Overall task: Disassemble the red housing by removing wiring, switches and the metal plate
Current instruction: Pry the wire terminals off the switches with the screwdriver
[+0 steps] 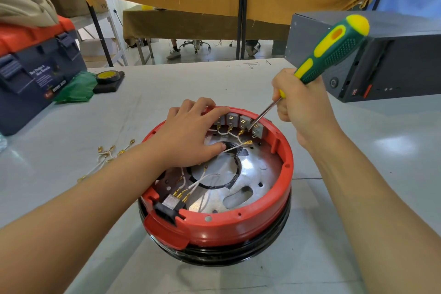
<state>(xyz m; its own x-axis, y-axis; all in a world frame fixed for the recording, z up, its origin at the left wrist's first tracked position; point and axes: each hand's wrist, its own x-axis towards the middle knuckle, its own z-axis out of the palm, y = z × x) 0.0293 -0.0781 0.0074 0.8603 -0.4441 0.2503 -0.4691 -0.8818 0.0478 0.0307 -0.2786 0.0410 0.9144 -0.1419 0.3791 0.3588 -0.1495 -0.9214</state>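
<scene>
Red housing (238, 224) upturned, wired switches (243, 122), metal plate (257, 174)

You have one view only — the head camera, worn on your own head and facing forward and down over the grey table (334, 198). It sits close: both forearms enter from the bottom corners, and the red housing (238, 227) fills the lower middle of the frame. The wide lens bends the edges, so the blue toolbox (35, 83) at left and the dark computer case (381, 59) at right lean outward — beyond the table's far edge you see floor and chair legs.
</scene>
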